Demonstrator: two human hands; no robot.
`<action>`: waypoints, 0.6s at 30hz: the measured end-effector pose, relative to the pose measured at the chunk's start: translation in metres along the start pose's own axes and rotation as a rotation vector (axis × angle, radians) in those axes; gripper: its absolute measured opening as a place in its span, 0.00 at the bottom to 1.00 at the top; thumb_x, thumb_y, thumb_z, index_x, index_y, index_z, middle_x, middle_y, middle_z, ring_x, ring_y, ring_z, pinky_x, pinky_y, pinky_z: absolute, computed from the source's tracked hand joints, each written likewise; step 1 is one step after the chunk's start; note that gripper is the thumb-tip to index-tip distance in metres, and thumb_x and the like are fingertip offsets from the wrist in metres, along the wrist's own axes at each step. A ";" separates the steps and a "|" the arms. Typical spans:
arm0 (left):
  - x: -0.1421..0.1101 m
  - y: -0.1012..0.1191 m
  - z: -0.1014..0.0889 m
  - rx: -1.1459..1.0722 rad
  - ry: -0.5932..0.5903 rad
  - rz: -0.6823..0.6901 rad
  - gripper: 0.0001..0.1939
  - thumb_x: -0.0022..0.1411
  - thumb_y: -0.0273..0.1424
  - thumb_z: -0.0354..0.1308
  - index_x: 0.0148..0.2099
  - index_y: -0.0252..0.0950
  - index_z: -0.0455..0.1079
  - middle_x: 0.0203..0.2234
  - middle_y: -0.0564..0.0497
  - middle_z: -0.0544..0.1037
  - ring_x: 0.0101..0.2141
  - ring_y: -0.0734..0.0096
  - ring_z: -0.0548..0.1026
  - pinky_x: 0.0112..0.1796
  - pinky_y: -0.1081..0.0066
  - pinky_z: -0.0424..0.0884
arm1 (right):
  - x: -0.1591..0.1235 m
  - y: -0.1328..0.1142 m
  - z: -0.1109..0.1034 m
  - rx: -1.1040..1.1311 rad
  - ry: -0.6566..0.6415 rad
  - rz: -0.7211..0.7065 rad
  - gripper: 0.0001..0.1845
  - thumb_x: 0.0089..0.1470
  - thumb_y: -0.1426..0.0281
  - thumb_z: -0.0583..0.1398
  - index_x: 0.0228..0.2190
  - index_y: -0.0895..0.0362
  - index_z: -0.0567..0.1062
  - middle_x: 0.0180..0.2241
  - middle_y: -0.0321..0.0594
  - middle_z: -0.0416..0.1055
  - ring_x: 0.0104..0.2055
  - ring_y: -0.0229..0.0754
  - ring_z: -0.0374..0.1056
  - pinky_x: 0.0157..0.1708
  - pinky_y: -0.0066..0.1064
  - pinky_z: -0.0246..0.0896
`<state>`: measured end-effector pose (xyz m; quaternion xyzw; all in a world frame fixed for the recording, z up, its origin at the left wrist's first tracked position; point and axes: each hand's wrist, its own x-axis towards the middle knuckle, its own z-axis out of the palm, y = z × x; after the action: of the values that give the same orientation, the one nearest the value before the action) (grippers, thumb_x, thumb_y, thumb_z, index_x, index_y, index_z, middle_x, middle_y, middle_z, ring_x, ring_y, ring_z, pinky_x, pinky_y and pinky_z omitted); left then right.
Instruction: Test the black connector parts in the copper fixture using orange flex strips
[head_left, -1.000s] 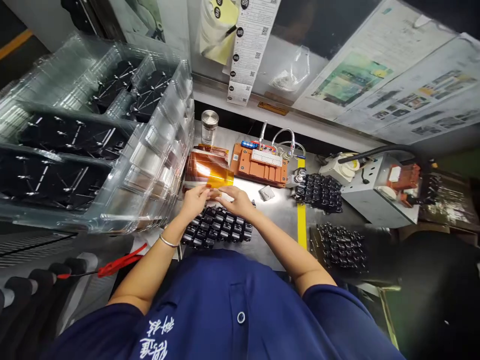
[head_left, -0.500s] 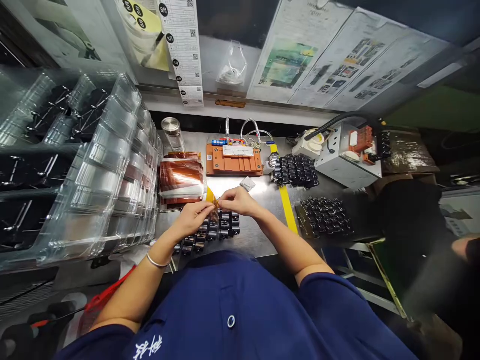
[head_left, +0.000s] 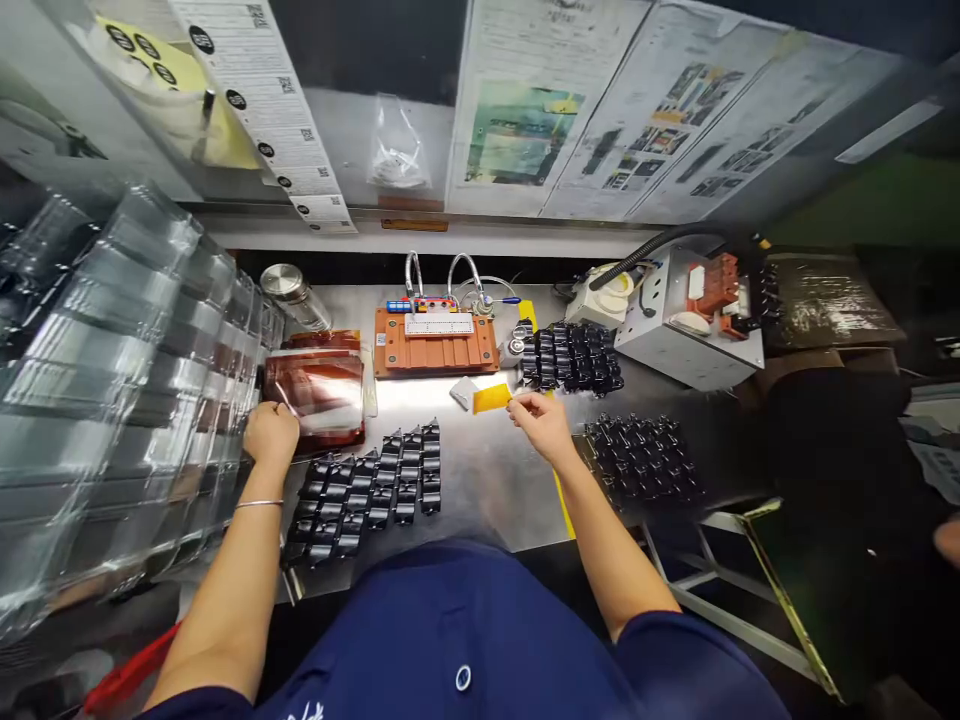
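Note:
My right hand (head_left: 543, 424) pinches the near-right corner of a small yellow film piece (head_left: 491, 399), held over the metal worktop. A small grey-white piece (head_left: 463, 392) lies just left of that film. My left hand (head_left: 271, 435) is closed at the left front edge of a stack of glossy reddish-brown film sheets (head_left: 319, 390). Its fingertips are hidden, so what it grips does not show. In front of me, between the hands, lie rows of black moulded parts (head_left: 367, 490).
An orange-brown fixture (head_left: 435, 350) with hoses stands at the back. Further black parts (head_left: 574, 355) and another batch (head_left: 645, 455) lie to the right, near a grey metal box (head_left: 690, 335). Stacked clear trays (head_left: 135, 400) fill the left; a metal-lidded jar (head_left: 292, 290) stands behind the film.
My hands were together over the black parts, with the yellow film between them. They have separated: left to the film stack, right outward with the yellow film. The view has shifted too.

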<state>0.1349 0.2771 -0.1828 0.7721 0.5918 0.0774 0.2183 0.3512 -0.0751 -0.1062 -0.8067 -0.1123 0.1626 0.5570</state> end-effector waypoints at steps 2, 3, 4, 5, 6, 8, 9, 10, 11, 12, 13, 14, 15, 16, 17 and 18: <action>-0.007 0.029 0.006 0.128 0.141 0.123 0.19 0.59 0.30 0.50 0.50 0.25 0.65 0.51 0.22 0.67 0.53 0.31 0.65 0.47 0.39 0.62 | 0.007 0.010 -0.009 -0.077 -0.032 -0.053 0.08 0.43 0.66 0.60 0.24 0.58 0.77 0.22 0.37 0.74 0.23 0.36 0.66 0.24 0.27 0.62; -0.011 0.050 0.012 0.153 0.184 0.220 0.21 0.59 0.30 0.50 0.54 0.25 0.63 0.54 0.22 0.64 0.55 0.31 0.63 0.48 0.39 0.61 | 0.011 0.016 -0.013 -0.107 -0.049 -0.075 0.07 0.44 0.68 0.60 0.25 0.58 0.77 0.24 0.37 0.75 0.23 0.36 0.67 0.24 0.27 0.62; -0.016 0.076 0.020 0.147 0.185 0.335 0.22 0.60 0.30 0.49 0.55 0.26 0.62 0.55 0.24 0.64 0.55 0.34 0.62 0.50 0.40 0.60 | 0.015 0.021 -0.015 -0.137 -0.079 -0.102 0.07 0.45 0.70 0.59 0.26 0.57 0.78 0.25 0.37 0.75 0.24 0.36 0.67 0.24 0.27 0.62; -0.021 0.106 0.030 0.106 0.131 0.461 0.21 0.61 0.29 0.49 0.55 0.28 0.63 0.55 0.27 0.65 0.55 0.37 0.63 0.52 0.43 0.60 | 0.019 0.025 -0.016 -0.171 -0.126 -0.137 0.07 0.46 0.71 0.59 0.26 0.57 0.78 0.25 0.37 0.76 0.24 0.36 0.67 0.24 0.26 0.62; -0.027 0.141 0.043 0.051 0.022 0.594 0.17 0.61 0.28 0.48 0.52 0.30 0.65 0.53 0.29 0.68 0.55 0.42 0.65 0.53 0.47 0.60 | 0.023 0.028 -0.017 -0.210 -0.180 -0.184 0.07 0.47 0.73 0.58 0.26 0.57 0.78 0.25 0.38 0.76 0.24 0.36 0.68 0.25 0.27 0.62; -0.040 0.216 0.076 -0.029 -0.283 0.854 0.12 0.60 0.25 0.49 0.46 0.34 0.69 0.48 0.35 0.71 0.52 0.49 0.67 0.54 0.53 0.62 | 0.029 0.032 -0.017 -0.299 -0.285 -0.301 0.09 0.49 0.76 0.58 0.28 0.56 0.78 0.27 0.38 0.76 0.26 0.37 0.69 0.28 0.28 0.64; -0.047 0.255 0.095 -0.051 -0.415 0.943 0.10 0.60 0.24 0.50 0.41 0.35 0.69 0.46 0.36 0.73 0.51 0.50 0.68 0.53 0.55 0.63 | 0.031 0.032 -0.018 -0.348 -0.331 -0.360 0.09 0.50 0.77 0.58 0.29 0.56 0.79 0.28 0.39 0.77 0.28 0.38 0.70 0.30 0.29 0.64; -0.053 0.293 0.115 -0.078 -0.514 0.997 0.08 0.59 0.22 0.50 0.37 0.35 0.69 0.43 0.37 0.73 0.50 0.51 0.69 0.53 0.57 0.63 | 0.033 0.032 -0.018 -0.392 -0.367 -0.412 0.10 0.51 0.77 0.58 0.31 0.56 0.79 0.30 0.39 0.77 0.30 0.39 0.71 0.32 0.29 0.65; -0.058 0.327 0.135 -0.125 -0.583 1.012 0.08 0.58 0.19 0.50 0.34 0.35 0.68 0.41 0.38 0.74 0.50 0.53 0.70 0.52 0.59 0.64 | 0.034 0.031 -0.020 -0.428 -0.396 -0.457 0.10 0.52 0.77 0.58 0.32 0.55 0.79 0.31 0.40 0.77 0.31 0.40 0.72 0.33 0.30 0.65; -0.061 0.358 0.154 -0.190 -0.625 0.977 0.10 0.57 0.17 0.50 0.30 0.35 0.66 0.38 0.40 0.74 0.49 0.56 0.70 0.52 0.62 0.64 | 0.035 0.030 -0.022 -0.454 -0.417 -0.493 0.10 0.53 0.77 0.58 0.33 0.55 0.79 0.32 0.41 0.78 0.33 0.40 0.72 0.34 0.31 0.66; -0.063 0.384 0.170 -0.276 -0.655 0.903 0.12 0.56 0.15 0.50 0.27 0.35 0.64 0.35 0.42 0.73 0.49 0.60 0.71 0.52 0.66 0.64 | 0.035 0.030 -0.025 -0.471 -0.432 -0.519 0.10 0.54 0.76 0.58 0.34 0.54 0.79 0.32 0.41 0.78 0.34 0.41 0.72 0.34 0.31 0.66; -0.064 0.404 0.184 -0.340 -0.676 0.841 0.13 0.56 0.14 0.50 0.25 0.35 0.62 0.33 0.43 0.73 0.48 0.63 0.71 0.51 0.70 0.64 | 0.035 0.030 -0.028 -0.478 -0.442 -0.534 0.10 0.55 0.76 0.58 0.34 0.54 0.79 0.32 0.41 0.78 0.34 0.41 0.72 0.34 0.31 0.66; -0.063 0.419 0.196 -0.379 -0.682 0.794 0.13 0.56 0.15 0.50 0.24 0.35 0.61 0.32 0.45 0.72 0.48 0.66 0.72 0.49 0.73 0.65 | 0.036 0.031 -0.031 -0.479 -0.447 -0.540 0.10 0.56 0.75 0.58 0.35 0.54 0.79 0.31 0.41 0.78 0.34 0.41 0.72 0.34 0.31 0.66; -0.061 0.430 0.206 -0.411 -0.691 0.750 0.14 0.57 0.16 0.52 0.23 0.36 0.61 0.31 0.45 0.72 0.47 0.67 0.72 0.47 0.75 0.66 | 0.036 0.033 -0.034 -0.477 -0.447 -0.537 0.10 0.56 0.75 0.57 0.36 0.53 0.79 0.31 0.40 0.77 0.34 0.41 0.72 0.33 0.31 0.66; -0.059 0.435 0.214 -0.450 -0.716 0.692 0.13 0.57 0.18 0.53 0.23 0.36 0.61 0.30 0.45 0.72 0.47 0.67 0.73 0.45 0.76 0.67 | 0.036 0.035 -0.036 -0.474 -0.445 -0.531 0.10 0.57 0.74 0.57 0.36 0.53 0.79 0.31 0.40 0.77 0.34 0.41 0.72 0.33 0.31 0.66; -0.058 0.438 0.219 -0.497 -0.758 0.619 0.13 0.57 0.19 0.55 0.23 0.36 0.62 0.30 0.45 0.73 0.47 0.66 0.73 0.44 0.76 0.68 | 0.037 0.038 -0.038 -0.470 -0.441 -0.523 0.10 0.57 0.74 0.57 0.36 0.53 0.79 0.31 0.40 0.77 0.34 0.41 0.72 0.33 0.31 0.66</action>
<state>0.5864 0.0788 -0.1827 0.8090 0.1809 -0.0082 0.5591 0.4004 -0.1075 -0.1346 -0.8021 -0.4641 0.1543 0.3428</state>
